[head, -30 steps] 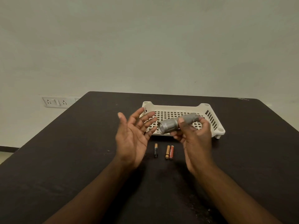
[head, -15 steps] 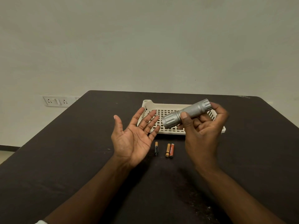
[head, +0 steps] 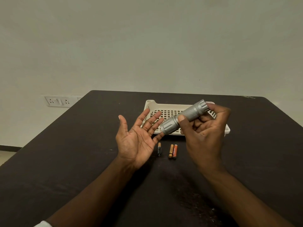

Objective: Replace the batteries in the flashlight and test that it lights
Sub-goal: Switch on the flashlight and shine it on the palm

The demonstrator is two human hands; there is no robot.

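Note:
My right hand (head: 204, 136) grips a silver metal flashlight (head: 185, 117) around its knurled body, thumb on top. It is held tilted above the table, wide head low at the left, tail cap high at the right. My left hand (head: 137, 138) is open, palm up, fingers spread, with its fingertips just under the flashlight's head. On the dark table (head: 65, 161) between my hands lie three small batteries: a black one (head: 159, 149), a gold one (head: 171, 151) and an orange one (head: 175, 151), the last two touching side by side.
A white slotted plastic tray (head: 164, 106) stands behind my hands, partly hidden by the flashlight and my right hand. A wall socket plate (head: 56, 101) is on the wall at the left. The table's far edge runs just behind the tray.
My right hand has lifted the flashlight up and to the right and tilted its tail higher. My left hand has turned palm-up and opened flatter under the head.

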